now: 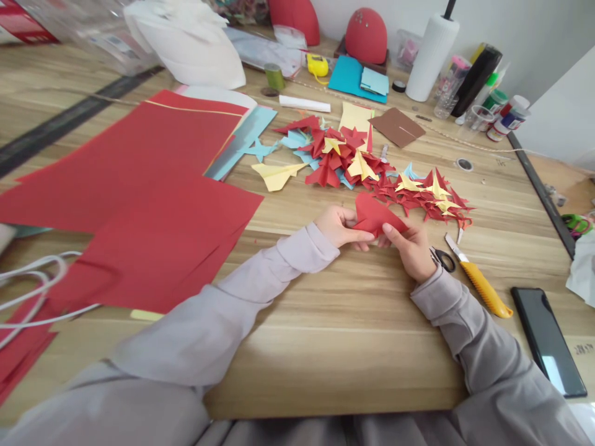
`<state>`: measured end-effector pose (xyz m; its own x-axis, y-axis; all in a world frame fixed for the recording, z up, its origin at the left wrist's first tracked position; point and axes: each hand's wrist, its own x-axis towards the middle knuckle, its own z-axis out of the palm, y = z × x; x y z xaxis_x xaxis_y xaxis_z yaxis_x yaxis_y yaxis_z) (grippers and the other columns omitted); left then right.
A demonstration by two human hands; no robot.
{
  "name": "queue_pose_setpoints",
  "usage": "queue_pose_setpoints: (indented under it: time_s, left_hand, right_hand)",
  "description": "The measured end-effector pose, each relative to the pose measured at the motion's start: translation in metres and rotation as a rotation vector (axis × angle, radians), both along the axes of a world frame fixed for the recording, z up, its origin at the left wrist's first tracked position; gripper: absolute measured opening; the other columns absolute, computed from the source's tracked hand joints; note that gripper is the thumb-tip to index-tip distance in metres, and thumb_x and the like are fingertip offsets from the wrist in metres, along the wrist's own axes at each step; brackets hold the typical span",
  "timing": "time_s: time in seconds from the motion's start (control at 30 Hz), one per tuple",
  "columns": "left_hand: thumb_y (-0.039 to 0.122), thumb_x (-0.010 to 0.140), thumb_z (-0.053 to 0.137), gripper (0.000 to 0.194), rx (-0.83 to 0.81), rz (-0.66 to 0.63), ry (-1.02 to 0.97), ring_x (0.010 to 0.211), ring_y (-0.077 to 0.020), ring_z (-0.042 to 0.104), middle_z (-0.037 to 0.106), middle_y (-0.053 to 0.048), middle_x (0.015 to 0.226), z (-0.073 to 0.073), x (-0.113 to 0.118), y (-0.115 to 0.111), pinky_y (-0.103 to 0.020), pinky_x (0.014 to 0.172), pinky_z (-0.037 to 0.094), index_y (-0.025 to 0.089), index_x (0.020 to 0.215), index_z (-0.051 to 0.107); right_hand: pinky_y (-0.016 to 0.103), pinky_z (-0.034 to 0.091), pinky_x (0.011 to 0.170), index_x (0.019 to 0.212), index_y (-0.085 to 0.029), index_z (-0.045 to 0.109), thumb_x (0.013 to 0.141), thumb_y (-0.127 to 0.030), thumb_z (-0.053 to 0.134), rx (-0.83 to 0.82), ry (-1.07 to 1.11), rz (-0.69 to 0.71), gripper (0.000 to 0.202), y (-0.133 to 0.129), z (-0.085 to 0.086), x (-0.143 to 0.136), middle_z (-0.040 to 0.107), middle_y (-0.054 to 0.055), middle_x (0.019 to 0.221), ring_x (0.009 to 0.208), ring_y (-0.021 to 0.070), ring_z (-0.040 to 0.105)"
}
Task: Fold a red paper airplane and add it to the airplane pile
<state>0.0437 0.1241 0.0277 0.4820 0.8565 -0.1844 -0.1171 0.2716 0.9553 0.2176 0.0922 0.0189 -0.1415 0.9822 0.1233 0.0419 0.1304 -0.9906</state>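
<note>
Head view: left hand [341, 227] and right hand [411, 248] grasp one red paper piece [375, 212] between the surface's [339, 347] near and far edges. Clear box [407, 51], far edge: pink contents, indistinct. Clear packaging [114, 44]: cropped.

The held paper [373, 214] is plain red, the wood-grained tabletop [334, 347] tan, sleeves [251, 279] grey.

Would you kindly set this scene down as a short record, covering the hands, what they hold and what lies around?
Left hand: grips red paper
Right hand: grips the same paper, thumb on top
Beyond the hands: folded paper pieces in red, yellow and blue
Right of the hands: yellow-handled cutter, black phone
Left of the hands: overlapping red sheets
</note>
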Motion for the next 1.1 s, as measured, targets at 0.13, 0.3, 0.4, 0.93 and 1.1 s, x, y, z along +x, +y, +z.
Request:
queue_pose_setpoints:
  time_s: [0.13,0.3,0.4,0.93,1.1]
  left_hand:
    - [0.017,0.049,0.087,0.029,0.009,0.046,0.024,0.046,-0.0134,0.064,0.069,-0.004,0.056,0.000,0.003,-0.002,-0.020,0.046,0.054,0.007,0.067,0.066]
    - [0.012,0.049,0.086,0.027,0.006,0.073,0.034,0.044,-0.0129,0.064,0.067,-0.003,0.053,0.000,0.007,-0.005,-0.019,0.045,0.054,0.007,0.066,0.065]
    - [0.011,0.049,0.086,0.028,-0.010,0.067,0.040,0.044,-0.0130,0.063,0.067,-0.003,0.053,-0.001,0.007,-0.005,-0.018,0.043,0.053,0.007,0.068,0.065]
    - [0.015,0.043,0.089,0.036,-0.013,0.005,0.078,0.049,-0.0145,0.066,0.069,-0.005,0.058,-0.007,-0.001,0.003,-0.021,0.048,0.054,0.006,0.069,0.065]
    - [0.016,0.046,0.088,0.034,0.000,0.014,0.142,0.046,-0.0149,0.064,0.066,-0.005,0.054,-0.006,-0.002,0.003,-0.021,0.043,0.050,0.006,0.065,0.063]
  right_hand:
    - [0.026,0.050,0.055,0.073,-0.019,0.063,0.070,-0.050,0.072,-0.029,0.037,-0.012,0.033,0.000,0.001,-0.002,0.063,-0.002,0.059,0.054,0.0114,0.057]
    - [0.031,0.055,0.066,0.081,-0.019,0.066,0.062,-0.047,0.079,-0.043,0.068,0.016,0.036,0.000,-0.001,-0.003,0.071,0.000,0.075,0.066,0.0150,0.064]
    - [0.033,0.056,0.070,0.080,-0.019,0.068,0.062,-0.044,0.080,-0.041,0.053,0.004,0.033,0.001,-0.003,-0.001,0.073,0.002,0.080,0.071,0.0166,0.066]
    - [0.032,0.055,0.075,0.084,-0.020,0.070,0.065,-0.037,0.080,-0.052,0.104,0.028,0.027,0.002,-0.003,0.000,0.074,0.001,0.083,0.075,0.0165,0.067]
    - [0.029,0.054,0.073,0.083,-0.019,0.071,0.068,-0.036,0.078,-0.042,0.119,0.038,0.024,0.002,-0.002,0.000,0.073,0.001,0.080,0.072,0.0146,0.065]
